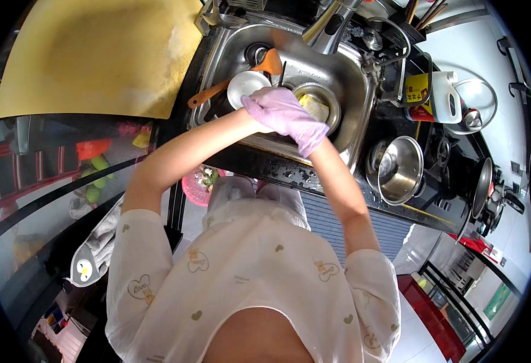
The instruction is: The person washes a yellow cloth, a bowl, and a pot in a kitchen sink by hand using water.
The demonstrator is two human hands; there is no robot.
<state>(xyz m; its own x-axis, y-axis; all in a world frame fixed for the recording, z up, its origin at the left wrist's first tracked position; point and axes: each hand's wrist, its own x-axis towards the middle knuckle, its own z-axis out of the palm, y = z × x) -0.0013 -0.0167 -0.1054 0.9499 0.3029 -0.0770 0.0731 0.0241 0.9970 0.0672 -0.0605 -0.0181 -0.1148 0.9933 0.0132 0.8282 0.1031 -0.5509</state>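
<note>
My left hand [263, 102] and my right hand [304, 129] meet over the near side of a stainless steel sink [349, 72]. Pinkish-purple gloves cover at least part of them; the two hands overlap, so their fingers are hard to tell apart. A white bowl [247, 86] lies just left of the hands. Behind it an orange spatula [271, 62] with a brown handle rests across the sink. To the right of the hands sits a round metal bowl [335, 100] holding something yellow and a pale piece. Whether the fingers grip anything is hidden.
A large yellow board [102, 59] lies left of the sink. The metal faucet [329, 27] reaches over the sink's far edge. On the right counter stand a steel pot [400, 170] and a white plastic jug [444, 97]. A pink basin [196, 188] with scraps is below the counter.
</note>
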